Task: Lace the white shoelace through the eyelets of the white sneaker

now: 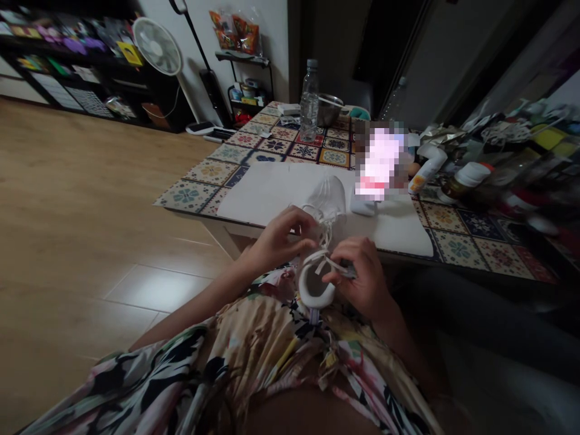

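A white sneaker (330, 196) points away from me, its toe over the white sheet and its heel near my lap. White shoelaces (325, 232) run along its front, with a loop and a loose end by the opening. My right hand (362, 272) is to the right of the collar, its fingers closed on a shoelace drawn out that way. On the other side, my left hand (287, 235) is beside the laces with thumb and fingers curled together. What its fingertips grip is too small to make out.
A white sheet (260, 187) covers part of the patterned table (211, 172). A phone-like lit screen (380, 163), blurred out, stands beyond the shoe. A plastic bottle (309, 99) and metal bowl (330, 110) stand farther back. Bottles, including a white-capped jar (466, 181), crowd the right.
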### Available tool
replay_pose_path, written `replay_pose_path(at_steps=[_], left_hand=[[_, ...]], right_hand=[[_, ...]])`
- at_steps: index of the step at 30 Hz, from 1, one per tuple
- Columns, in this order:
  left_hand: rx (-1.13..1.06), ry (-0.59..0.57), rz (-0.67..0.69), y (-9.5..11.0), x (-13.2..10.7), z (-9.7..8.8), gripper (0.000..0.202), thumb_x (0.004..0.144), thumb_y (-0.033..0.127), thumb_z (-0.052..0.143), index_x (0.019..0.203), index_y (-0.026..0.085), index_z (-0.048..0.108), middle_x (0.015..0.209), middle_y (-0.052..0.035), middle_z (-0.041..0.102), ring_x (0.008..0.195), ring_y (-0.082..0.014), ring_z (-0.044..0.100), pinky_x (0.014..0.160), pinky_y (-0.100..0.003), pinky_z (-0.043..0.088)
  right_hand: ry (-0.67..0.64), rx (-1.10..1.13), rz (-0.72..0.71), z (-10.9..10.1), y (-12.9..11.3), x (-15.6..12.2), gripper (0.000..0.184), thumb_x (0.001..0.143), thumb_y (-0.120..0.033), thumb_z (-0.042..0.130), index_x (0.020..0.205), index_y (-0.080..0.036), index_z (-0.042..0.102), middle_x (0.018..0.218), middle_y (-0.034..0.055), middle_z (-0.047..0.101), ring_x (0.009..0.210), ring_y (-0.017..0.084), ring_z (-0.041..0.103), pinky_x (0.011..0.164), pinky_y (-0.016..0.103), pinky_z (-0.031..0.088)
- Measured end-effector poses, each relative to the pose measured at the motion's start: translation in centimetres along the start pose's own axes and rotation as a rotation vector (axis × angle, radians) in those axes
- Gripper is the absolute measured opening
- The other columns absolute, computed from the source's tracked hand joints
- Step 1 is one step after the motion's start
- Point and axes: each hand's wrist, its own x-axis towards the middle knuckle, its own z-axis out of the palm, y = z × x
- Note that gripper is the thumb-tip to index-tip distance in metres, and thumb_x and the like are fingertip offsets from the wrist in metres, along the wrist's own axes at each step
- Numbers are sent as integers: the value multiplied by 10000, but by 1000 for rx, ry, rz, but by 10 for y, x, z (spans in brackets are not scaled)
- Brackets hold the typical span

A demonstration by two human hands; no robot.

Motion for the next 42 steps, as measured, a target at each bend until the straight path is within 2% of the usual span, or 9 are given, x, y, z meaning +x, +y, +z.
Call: replay_pose_path(at_steps=[6, 8, 11, 13, 17, 20, 25, 29, 42], left_hand=[[-10, -245, 32, 16, -4, -6, 205, 835, 338, 729, 918, 155, 688, 894, -63, 614, 871, -178, 593, 775, -289, 492], [-10, -272, 16, 19, -4, -6, 150, 854, 290, 698, 919, 156, 688, 914, -71, 616, 894, -184, 599, 792, -301, 502], [-3, -300, 12, 22, -4, -5, 111, 869, 233, 650, 947, 159, 676, 949, -79, 611, 913, -184, 599, 814, -313, 511], [11, -311, 34, 24, -4, -4, 125, 864, 215, 639, 975, 163, 661, 969, -81, 607, 929, -186, 598, 839, -320, 512], [51, -312, 21, 24, -7, -1, 74, 859, 214, 623, 915, 167, 626, 937, -63, 595, 896, -178, 588, 802, -304, 510], [27, -329, -1, 23, -9, 2, 62, 860, 220, 607, 881, 162, 602, 937, -59, 564, 851, -164, 578, 726, -276, 507], [12, -329, 10, 22, -9, 4, 58, 856, 208, 607, 888, 163, 588, 954, -61, 541, 851, -159, 558, 707, -263, 496], [52, -349, 44, 23, -7, 4, 46, 802, 144, 597, 838, 162, 576, 924, -52, 526, 850, -161, 536, 717, -263, 479], [39, -297, 68, 27, -4, 8, 61, 824, 196, 604, 788, 164, 567, 936, -68, 545, 890, -179, 567, 773, -291, 501]], right_hand=[[-39, -157, 14, -4, -7, 2, 54, 924, -236, 607, 870, -235, 614, 878, 41, 688, 894, 222, 580, 845, 402, 404], [-95, 45, -25, -12, -15, 3, 95, 944, -232, 565, 863, -245, 612, 846, 23, 700, 878, 206, 599, 855, 399, 424], [-349, 558, -233, -28, -25, 4, 179, 986, -292, 504, 837, -271, 601, 763, -31, 709, 827, 147, 647, 872, 343, 485], [-458, 730, -300, -35, -27, 4, 211, 999, -346, 497, 831, -272, 601, 755, -41, 717, 824, 128, 663, 868, 310, 510], [-213, 551, 38, -28, -15, 2, 273, 1008, -400, 463, 848, -237, 612, 827, 16, 704, 819, 161, 649, 791, 321, 518], [-76, 289, 219, -14, 0, 0, 99, 960, -237, 529, 903, -225, 610, 868, 27, 660, 853, 174, 623, 799, 316, 502], [-209, 223, 138, -6, 5, 1, 246, 817, -116, 597, 1038, -224, 586, 1019, 63, 623, 997, 219, 590, 879, 369, 495], [-204, 233, 146, -5, 2, 2, 183, 746, -75, 573, 861, -216, 554, 968, 49, 576, 957, 214, 578, 859, 368, 487], [-181, 304, 159, 0, 4, 3, 156, 779, -107, 579, 888, -216, 555, 978, 50, 546, 955, 208, 569, 854, 350, 475]])
